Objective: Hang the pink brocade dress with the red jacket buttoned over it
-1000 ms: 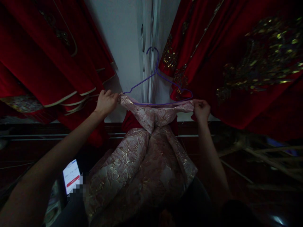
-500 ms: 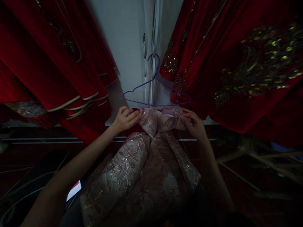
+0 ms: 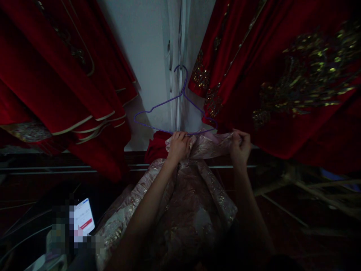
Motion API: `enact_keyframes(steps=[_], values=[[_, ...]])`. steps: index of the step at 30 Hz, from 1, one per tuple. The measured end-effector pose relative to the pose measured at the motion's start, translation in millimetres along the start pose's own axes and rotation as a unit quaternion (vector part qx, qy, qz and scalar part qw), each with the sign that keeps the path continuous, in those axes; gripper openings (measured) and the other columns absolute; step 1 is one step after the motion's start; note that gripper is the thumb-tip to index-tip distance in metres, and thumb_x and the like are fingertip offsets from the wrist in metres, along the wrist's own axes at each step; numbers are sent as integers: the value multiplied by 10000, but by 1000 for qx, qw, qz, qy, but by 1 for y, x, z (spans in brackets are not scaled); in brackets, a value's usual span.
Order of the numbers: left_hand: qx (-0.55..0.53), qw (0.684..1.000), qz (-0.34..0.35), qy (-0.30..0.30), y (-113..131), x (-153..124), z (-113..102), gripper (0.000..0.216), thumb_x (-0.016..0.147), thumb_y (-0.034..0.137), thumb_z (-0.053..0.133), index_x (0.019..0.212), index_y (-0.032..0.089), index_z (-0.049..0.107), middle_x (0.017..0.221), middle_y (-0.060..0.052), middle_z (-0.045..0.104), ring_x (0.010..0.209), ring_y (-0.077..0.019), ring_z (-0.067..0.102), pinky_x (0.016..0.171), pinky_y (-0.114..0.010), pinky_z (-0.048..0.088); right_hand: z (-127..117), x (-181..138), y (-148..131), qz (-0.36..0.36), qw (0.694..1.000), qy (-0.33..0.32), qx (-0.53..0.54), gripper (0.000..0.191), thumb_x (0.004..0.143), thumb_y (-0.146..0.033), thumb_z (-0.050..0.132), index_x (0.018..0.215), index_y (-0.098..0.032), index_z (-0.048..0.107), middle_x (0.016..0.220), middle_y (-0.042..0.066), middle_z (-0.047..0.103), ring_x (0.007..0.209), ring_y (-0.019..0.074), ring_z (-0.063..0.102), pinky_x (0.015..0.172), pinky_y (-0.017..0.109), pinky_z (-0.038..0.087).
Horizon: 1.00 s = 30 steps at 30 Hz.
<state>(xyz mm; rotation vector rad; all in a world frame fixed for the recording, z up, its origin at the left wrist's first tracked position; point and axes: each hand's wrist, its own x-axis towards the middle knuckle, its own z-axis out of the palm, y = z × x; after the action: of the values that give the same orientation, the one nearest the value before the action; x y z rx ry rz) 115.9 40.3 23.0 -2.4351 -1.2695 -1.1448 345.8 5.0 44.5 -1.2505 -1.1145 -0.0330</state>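
Observation:
A pink brocade garment (image 3: 186,195) with gold pattern hangs down in front of me. My left hand (image 3: 178,146) is closed on its top edge near the middle, right at the bottom bar of a purple wire hanger (image 3: 158,109). My right hand (image 3: 240,145) is closed on the garment's top edge at the right. The hanger's hook sits on a white vertical rail (image 3: 177,56). The hanger's left shoulder is bare; its right end lies behind the fabric.
Red velvet garments with cream trim (image 3: 64,86) hang at the left, and red ones with gold embroidery (image 3: 290,79) at the right. A lit phone screen (image 3: 84,218) shows at the lower left. A red cloth (image 3: 156,146) lies behind the pink garment. Dark wooden floor below.
My left hand moved right along the garment's top to the hanger's bottom bar. My right hand moved right and up. The hanger swung slightly left.

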Motion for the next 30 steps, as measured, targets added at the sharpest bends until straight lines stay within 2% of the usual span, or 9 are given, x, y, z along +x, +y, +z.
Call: enact_keyframes(steps=[4,7,10,13,17,19,24,27,30], values=[[-26,999,-9,24,16,-21,-37,186,911,255,481,925,196,657,1052,-97,627,1046,-249,506,970,-468,415,-2,3,13,50,996,66,-22,244,856,-433,486,887,-201,554,893,61,621,881,207,606,857,378,464],[-46,999,-8,5,6,-27,-57,186,914,248,475,913,208,656,1034,-83,633,1022,-234,517,952,-452,428,-1,4,20,66,994,81,-8,249,839,-438,507,865,-197,564,859,48,606,852,200,594,843,369,461],[-71,997,13,-22,-10,-25,-65,195,921,253,467,902,200,653,1017,-66,639,1000,-207,529,937,-409,441,0,3,16,75,995,60,16,277,829,-455,531,873,-188,589,854,42,617,829,189,592,828,362,463],[-68,996,26,-47,-14,-21,-68,206,925,259,461,900,191,654,1027,-65,642,998,-203,536,931,-398,437,1,-1,1,52,998,37,21,282,833,-456,550,877,-187,620,866,48,636,836,186,597,822,351,468],[-34,997,28,-59,-5,-19,-69,216,924,259,453,915,191,658,1051,-70,647,1016,-225,535,950,-418,421,2,-7,-27,4,999,49,-2,274,862,-445,531,892,-196,640,881,59,656,849,189,618,811,343,488],[-21,997,33,-61,0,-18,-67,209,919,256,459,918,192,658,1053,-70,648,1025,-230,535,966,-420,413,5,-6,-37,-14,999,31,-16,283,874,-448,514,907,-199,645,883,59,667,841,190,631,797,343,500],[-1,999,15,-50,7,-11,-52,208,914,249,460,910,170,652,1050,-81,650,1037,-232,537,995,-427,386,23,19,-51,-73,995,-38,-48,319,888,-458,500,932,-191,668,929,63,695,877,195,645,813,343,500],[-47,998,1,-45,12,-6,-48,188,908,257,477,858,184,642,1067,-65,650,1033,-215,544,972,-406,394,40,40,-58,-99,993,-54,-44,332,898,-462,488,931,-190,675,928,55,703,888,193,648,825,335,493],[-82,995,-16,-52,18,-5,-50,179,903,271,490,826,194,632,1084,-51,647,1046,-207,543,958,-395,390,56,47,-69,-129,987,-88,-26,309,897,-453,503,917,-201,680,889,39,705,849,184,648,811,323,488]])
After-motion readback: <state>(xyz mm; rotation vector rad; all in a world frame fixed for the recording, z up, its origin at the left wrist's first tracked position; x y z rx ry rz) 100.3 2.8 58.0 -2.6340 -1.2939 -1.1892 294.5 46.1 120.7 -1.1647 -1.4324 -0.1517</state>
